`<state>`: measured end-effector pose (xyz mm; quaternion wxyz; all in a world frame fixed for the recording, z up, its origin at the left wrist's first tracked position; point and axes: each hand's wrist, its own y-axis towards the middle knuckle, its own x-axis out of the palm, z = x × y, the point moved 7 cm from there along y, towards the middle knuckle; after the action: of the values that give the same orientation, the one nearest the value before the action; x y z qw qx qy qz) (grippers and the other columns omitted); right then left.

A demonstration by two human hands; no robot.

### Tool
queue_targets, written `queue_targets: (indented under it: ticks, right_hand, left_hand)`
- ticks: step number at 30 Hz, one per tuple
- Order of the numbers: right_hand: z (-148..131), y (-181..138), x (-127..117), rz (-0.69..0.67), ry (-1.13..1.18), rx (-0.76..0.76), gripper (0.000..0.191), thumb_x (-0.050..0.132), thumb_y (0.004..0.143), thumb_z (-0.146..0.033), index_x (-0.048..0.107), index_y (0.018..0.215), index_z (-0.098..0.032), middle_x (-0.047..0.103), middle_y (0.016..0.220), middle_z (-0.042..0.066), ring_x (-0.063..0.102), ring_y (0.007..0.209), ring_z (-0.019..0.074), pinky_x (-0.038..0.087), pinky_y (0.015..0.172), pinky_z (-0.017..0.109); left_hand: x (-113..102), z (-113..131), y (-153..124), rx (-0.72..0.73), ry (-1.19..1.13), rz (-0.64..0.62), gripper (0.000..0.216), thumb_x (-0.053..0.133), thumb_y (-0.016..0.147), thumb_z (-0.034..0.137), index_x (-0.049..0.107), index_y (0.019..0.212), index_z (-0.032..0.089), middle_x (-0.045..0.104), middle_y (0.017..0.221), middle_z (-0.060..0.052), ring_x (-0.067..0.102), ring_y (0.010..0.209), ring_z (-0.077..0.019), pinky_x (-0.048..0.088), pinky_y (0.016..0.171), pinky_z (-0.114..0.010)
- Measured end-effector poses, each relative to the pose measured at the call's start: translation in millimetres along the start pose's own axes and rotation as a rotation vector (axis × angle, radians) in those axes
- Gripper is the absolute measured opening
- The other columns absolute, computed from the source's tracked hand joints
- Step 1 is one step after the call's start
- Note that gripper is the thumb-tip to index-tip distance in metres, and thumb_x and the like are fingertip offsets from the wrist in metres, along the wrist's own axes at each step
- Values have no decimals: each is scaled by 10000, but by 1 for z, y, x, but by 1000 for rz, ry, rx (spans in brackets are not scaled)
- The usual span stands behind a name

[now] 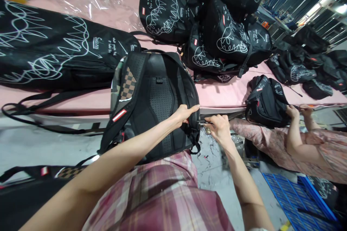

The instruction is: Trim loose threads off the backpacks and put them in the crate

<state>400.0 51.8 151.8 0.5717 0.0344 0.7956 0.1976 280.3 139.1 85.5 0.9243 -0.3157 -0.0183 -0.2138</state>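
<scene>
A black backpack (161, 101) leans against the table's front edge, its padded back panel and shoulder straps facing me. Checkered and camouflage patches show on its left side. My left hand (184, 114) is closed on the right shoulder strap (193, 95), thumb stretched along it. Just right of that strap, my right hand (220, 128) grips small dark thread snips (204, 121), their tips at the strap's edge. The fingers of my left hand are partly hidden behind the strap.
A pink-covered table (225, 95) bears several black backpacks with white scribbles and a long black bag (67, 48). Clear plastic (92, 3) lies behind. At right, a co-worker's hands (294, 112) hold another backpack (264, 103). A blue rack (292, 198) stands low right.
</scene>
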Motion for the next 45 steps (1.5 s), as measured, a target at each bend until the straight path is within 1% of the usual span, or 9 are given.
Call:
queue_targets:
  ticks: [6,9,11,14,18,27,39,42,45]
  right_hand:
    - [40,-19,1,174,451,404,190,598,824,-369,664,911,-214,667,889,20,565,828,191,382,801,324]
    - [50,-36,18,190,559,533,243,626,783,-386,658,943,-207,664,918,24,575,857,203,405,821,336]
    - [44,-39,31,143,565,510,233,642,773,-369,660,945,-212,662,919,23,577,862,201,407,825,338]
    - [26,-32,37,111,561,398,172,647,781,-330,669,909,-217,657,925,29,578,884,198,402,833,337]
    - [8,-16,17,141,498,261,158,640,800,-333,675,908,-223,649,954,42,576,933,208,394,856,351]
    - [-33,13,-19,59,199,-76,162,595,865,-320,640,981,-215,647,912,29,573,869,184,359,805,335]
    - [-26,12,-9,97,346,65,131,589,847,-312,652,889,-205,647,857,50,582,847,202,417,801,349]
    - [7,1,-6,269,574,370,198,629,781,-362,646,876,-189,648,863,51,590,821,199,452,775,338]
    - [40,-9,11,419,785,642,432,700,659,-415,635,998,-156,651,880,58,603,806,195,478,760,326]
  left_hand:
    - [-3,-3,-16,75,-16,-93,359,601,802,421,581,895,75,643,760,-128,615,605,-187,490,549,-282]
    - [-25,-18,-27,175,14,33,419,704,719,339,554,1035,110,646,854,-88,613,689,-165,467,538,-219]
    - [-40,-33,-32,158,-18,116,378,708,710,269,568,1021,106,642,898,-84,611,744,-157,479,568,-209]
    - [-43,-44,-34,79,-207,23,185,658,758,236,598,819,72,636,819,-91,612,705,-149,519,626,-249]
    - [-32,-17,-38,110,-334,-110,190,647,778,182,577,662,49,594,647,-75,567,542,-116,515,558,-237]
    - [-22,13,-48,139,-288,-101,290,612,803,113,550,523,66,544,548,-47,540,479,-93,502,517,-197]
    - [-24,0,-46,157,-264,-173,289,641,798,224,530,572,84,568,589,-46,558,524,-94,507,587,-213]
    - [-46,-16,-58,197,-138,-174,199,700,734,283,635,753,96,656,811,-106,630,745,-164,513,722,-265]
    - [-120,-28,-90,379,163,83,329,696,703,303,666,1007,181,645,1050,-87,614,927,-207,468,879,-304]
